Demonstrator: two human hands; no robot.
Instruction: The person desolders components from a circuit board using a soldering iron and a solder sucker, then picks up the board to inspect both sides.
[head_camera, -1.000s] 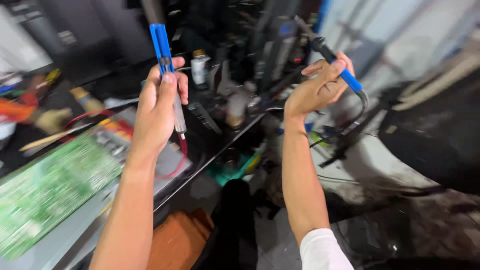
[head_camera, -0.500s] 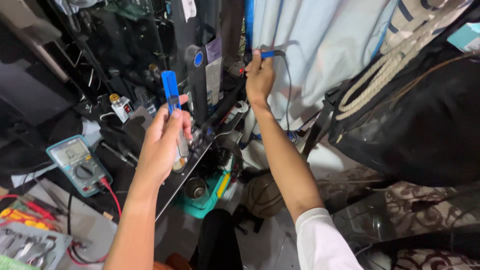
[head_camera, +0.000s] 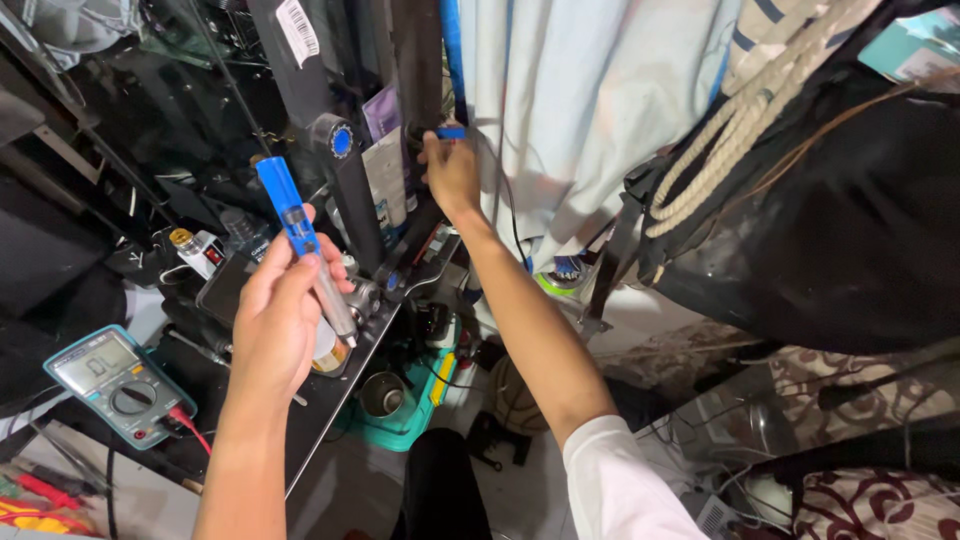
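Note:
My left hand (head_camera: 278, 322) is closed around a pen-shaped tool with a blue plunger and a silver barrel (head_camera: 300, 240), held upright over the cluttered dark workbench (head_camera: 330, 400). My right hand (head_camera: 450, 172) reaches far forward and grips a small blue-handled tool (head_camera: 451, 132) against a dark upright post (head_camera: 420, 70). A thin dark cord runs down from that tool beside the pale curtain (head_camera: 580, 110).
A teal multimeter (head_camera: 118, 382) with red leads lies at the bench's left front. Small bottles (head_camera: 198, 252), a black stand with a blue knob (head_camera: 342, 190) and a metal cup (head_camera: 384, 394) crowd the bench. A dark bag with rope (head_camera: 800, 170) hangs at the right.
The view has swung right from the green circuit board to the multimeter. My right hand has stretched forward and up to the post with the blue-handled tool. My left hand keeps its tool.

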